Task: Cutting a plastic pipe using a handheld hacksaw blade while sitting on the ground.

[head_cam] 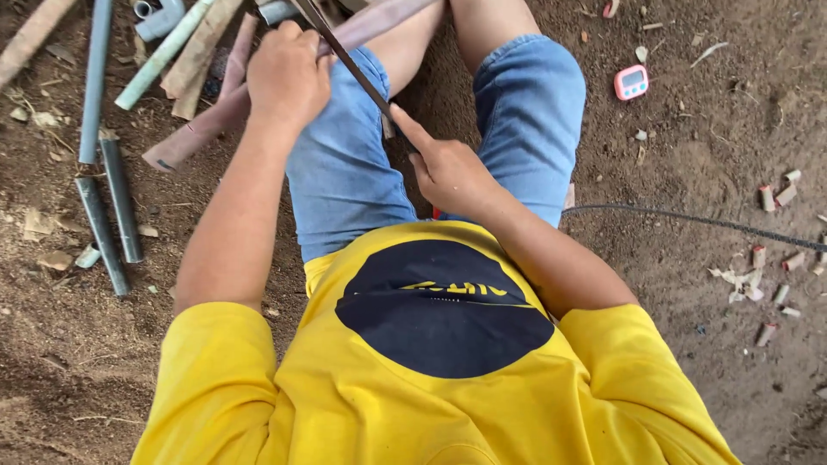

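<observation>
The left hand [289,76] is closed in a full grip around a long, dusty pinkish-brown pipe [207,125], fingers wrapped over the top so the pipe is pinned across the left thigh. The pipe slants from the ground at lower left, where its open end lies on the dirt, up across the blue denim shorts [345,172] toward the top edge of the view. The right hand [448,172] is closed on the handle end of a thin dark saw blade [345,56], forefinger stretched out along its back; the handle itself is hidden under the palm, so what kind of saw it is stays unclear, probably a hacksaw. The blade runs up and to the left from that hand and crosses the pipe just beside the left hand's knuckles, touching it there.

The person sits on bare brown earth, wearing a yellow shirt with a dark round patch [439,319]. To the left of the held pipe lies a loose heap of grey, green and tan pipes [108,172], some overlapping. Right of the knees a small pink digital timer [631,82] rests on the soil. A dark cable [689,220] trails across the ground at right, with short cut pipe pieces [767,198] scattered near it.
</observation>
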